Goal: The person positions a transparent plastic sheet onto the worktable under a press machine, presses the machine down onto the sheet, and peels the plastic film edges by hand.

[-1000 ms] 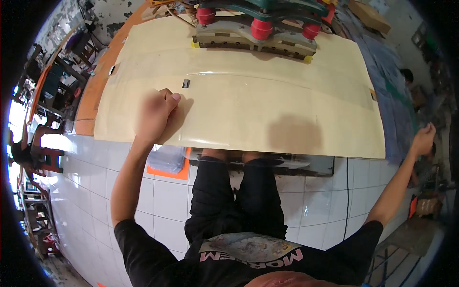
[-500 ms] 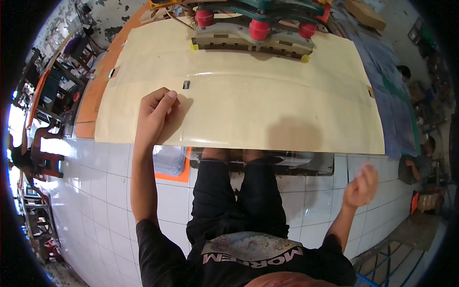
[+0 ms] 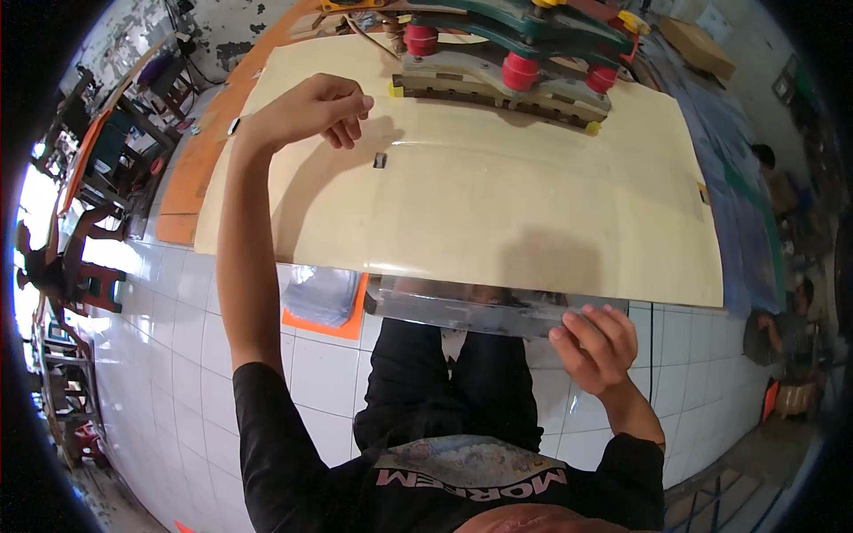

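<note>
My left hand (image 3: 320, 114) is raised over the left part of a cream sheet (image 3: 462, 204) that covers the table. Its fingers are loosely curled, the thumb resting near the index finger, and nothing shows in them. By the table's front edge is my right hand (image 3: 600, 346), palm partly up, fingers bent but apart. Beside its fingertips, a clear plastic strip or sheet (image 3: 462, 313) stretches across above my knees; whether the fingers touch it I cannot tell. A small dark tab (image 3: 380, 160) lies on the cream sheet, right of and below my left hand.
A green and grey press head (image 3: 515, 71) with red round mounts stands at the table's back. Blue sheeting (image 3: 742, 204) hangs over the right side. Clear plastic sheets on an orange piece (image 3: 322, 298) lie below the front edge. Other people sit at far left and right.
My left hand has lifted away and moved toward the back of the table. My right hand has come in leftward to the front edge. Clear plastic now shows across my knees.
</note>
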{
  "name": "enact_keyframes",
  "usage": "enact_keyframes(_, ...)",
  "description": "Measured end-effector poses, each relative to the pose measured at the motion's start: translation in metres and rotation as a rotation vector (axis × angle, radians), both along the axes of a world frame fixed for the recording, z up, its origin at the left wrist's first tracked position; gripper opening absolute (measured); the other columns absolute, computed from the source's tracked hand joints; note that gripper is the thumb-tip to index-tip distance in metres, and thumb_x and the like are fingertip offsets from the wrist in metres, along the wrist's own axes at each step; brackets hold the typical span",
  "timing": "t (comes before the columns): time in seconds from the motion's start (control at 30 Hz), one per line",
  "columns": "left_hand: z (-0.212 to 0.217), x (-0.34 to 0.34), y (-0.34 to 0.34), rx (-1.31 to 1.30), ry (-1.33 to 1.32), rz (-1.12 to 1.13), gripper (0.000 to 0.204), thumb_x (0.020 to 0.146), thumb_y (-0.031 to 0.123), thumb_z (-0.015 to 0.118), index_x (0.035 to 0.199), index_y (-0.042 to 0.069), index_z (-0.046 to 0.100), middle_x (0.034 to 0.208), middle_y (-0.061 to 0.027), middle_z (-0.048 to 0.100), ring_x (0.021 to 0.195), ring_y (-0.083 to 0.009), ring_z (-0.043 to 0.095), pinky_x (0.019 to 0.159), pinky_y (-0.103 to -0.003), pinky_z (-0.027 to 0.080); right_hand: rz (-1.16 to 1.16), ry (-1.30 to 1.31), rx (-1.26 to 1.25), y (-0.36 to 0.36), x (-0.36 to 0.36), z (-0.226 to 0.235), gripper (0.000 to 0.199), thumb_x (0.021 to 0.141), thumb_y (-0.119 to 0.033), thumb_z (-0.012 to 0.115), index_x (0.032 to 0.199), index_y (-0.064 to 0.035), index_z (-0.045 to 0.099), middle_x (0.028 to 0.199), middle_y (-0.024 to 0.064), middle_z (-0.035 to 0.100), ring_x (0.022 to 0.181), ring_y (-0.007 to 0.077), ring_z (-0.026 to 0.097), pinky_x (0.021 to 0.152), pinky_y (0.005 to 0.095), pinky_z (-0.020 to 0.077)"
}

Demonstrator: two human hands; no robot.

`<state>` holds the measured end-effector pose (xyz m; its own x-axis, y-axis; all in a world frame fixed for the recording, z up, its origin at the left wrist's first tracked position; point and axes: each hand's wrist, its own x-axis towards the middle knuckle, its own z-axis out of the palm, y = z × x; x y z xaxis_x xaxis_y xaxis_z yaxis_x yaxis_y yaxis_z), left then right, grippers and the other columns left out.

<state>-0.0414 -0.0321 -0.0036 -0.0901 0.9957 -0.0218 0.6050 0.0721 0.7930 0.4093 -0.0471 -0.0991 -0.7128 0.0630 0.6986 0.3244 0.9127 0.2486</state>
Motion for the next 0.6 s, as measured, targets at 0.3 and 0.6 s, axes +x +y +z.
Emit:
enact_keyframes(0.3, -0.063, -0.023, 0.036, 0.203, 0.115, -0.021, 0.018, 0.087, 0.016, 0.064, 0.078, 0.001, 0.062, 0.063, 0.0018, 0.055, 0.057, -0.0053, 0.049, 0.052, -0.022, 0.039, 0.093, -0.055, -0.034, 0.011, -0.032, 0.009, 0.023, 0.08, -0.017, 0.073, 0.103, -0.0199, 0.069, 0.104, -0.0022, 0.064, 0.088, 0.0156, 0.056, 0.076, 0.0316, 0.0482)
enact_keyframes(0.6, -0.069, -0.009, 0.033, 0.286, 0.202, -0.021, 0.016, 0.08, 0.013, 0.072, 0.08, 0.0, 0.064, 0.071, -0.0001, 0.059, 0.063, -0.0064, 0.048, 0.055, -0.024, 0.039, 0.051, -0.09, 0.046, 0.004, -0.034, 0.007, 0.022, 0.081, -0.016, 0.07, 0.102, -0.0173, 0.073, 0.099, -0.0036, 0.062, 0.077, 0.0115, 0.048, 0.065, 0.0287, 0.0374)
